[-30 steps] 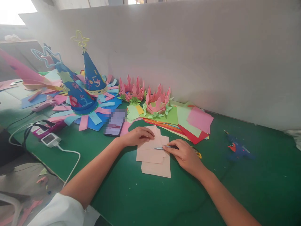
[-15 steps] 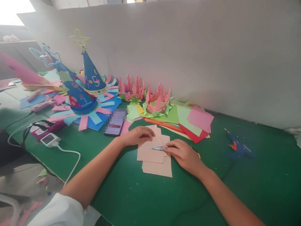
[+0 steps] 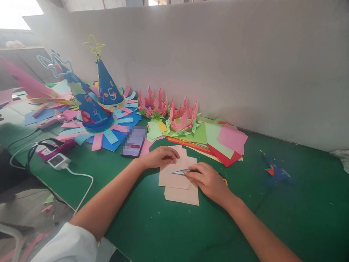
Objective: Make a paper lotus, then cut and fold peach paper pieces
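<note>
A small stack of pale pink paper sheets [image 3: 177,183] lies on the green table [image 3: 286,218] in front of me. My left hand [image 3: 159,157] rests with curled fingers on the sheets' upper left corner, pressing them down. My right hand [image 3: 207,178] grips a thin metal-tipped tool, probably scissors with a yellow handle [image 3: 180,172]; its tip lies flat across the top sheet, pointing left. The handle is mostly hidden under my palm.
Behind the sheets lies a pile of coloured paper [image 3: 218,140] with pink paper flowers [image 3: 182,118]. Blue cone hats [image 3: 107,89] stand at the back left. A phone [image 3: 133,142], a white charger with cable [image 3: 58,161] and a blue glue gun [image 3: 275,170] also lie on the table.
My right hand has slid the tool's tip leftward across the top pink sheet. The left hand has stayed in place on the paper.
</note>
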A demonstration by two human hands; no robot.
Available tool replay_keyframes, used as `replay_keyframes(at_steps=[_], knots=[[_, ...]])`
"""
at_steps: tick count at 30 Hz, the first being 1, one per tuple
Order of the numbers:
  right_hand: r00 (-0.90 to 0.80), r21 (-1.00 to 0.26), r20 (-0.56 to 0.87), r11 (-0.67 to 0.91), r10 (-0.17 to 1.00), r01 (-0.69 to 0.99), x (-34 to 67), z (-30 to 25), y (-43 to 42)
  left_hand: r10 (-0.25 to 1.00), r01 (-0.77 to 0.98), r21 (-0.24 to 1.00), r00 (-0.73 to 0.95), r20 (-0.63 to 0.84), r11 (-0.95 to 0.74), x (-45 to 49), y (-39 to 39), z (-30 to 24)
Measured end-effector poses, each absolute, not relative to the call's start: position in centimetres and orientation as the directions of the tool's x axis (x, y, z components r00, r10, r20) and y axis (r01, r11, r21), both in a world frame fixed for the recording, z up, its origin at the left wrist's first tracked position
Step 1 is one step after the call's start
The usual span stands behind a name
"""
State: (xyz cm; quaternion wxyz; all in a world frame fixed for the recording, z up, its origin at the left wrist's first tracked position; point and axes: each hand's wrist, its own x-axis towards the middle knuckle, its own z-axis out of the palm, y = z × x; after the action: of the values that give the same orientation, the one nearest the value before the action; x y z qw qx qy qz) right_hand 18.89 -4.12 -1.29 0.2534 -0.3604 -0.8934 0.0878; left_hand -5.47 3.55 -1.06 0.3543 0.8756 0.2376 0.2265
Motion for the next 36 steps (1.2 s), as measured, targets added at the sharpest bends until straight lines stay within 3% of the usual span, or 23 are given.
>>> replay_keyframes(at_steps=[36], knots=[[-0.681, -0.269, 0.358, 0.769, 0.639, 0.580, 17.7, -0.9, -4.6, 0.518, 0.209, 0.708, 0.817, 0.253, -0.675, -6.1, 3.8, -1.1]])
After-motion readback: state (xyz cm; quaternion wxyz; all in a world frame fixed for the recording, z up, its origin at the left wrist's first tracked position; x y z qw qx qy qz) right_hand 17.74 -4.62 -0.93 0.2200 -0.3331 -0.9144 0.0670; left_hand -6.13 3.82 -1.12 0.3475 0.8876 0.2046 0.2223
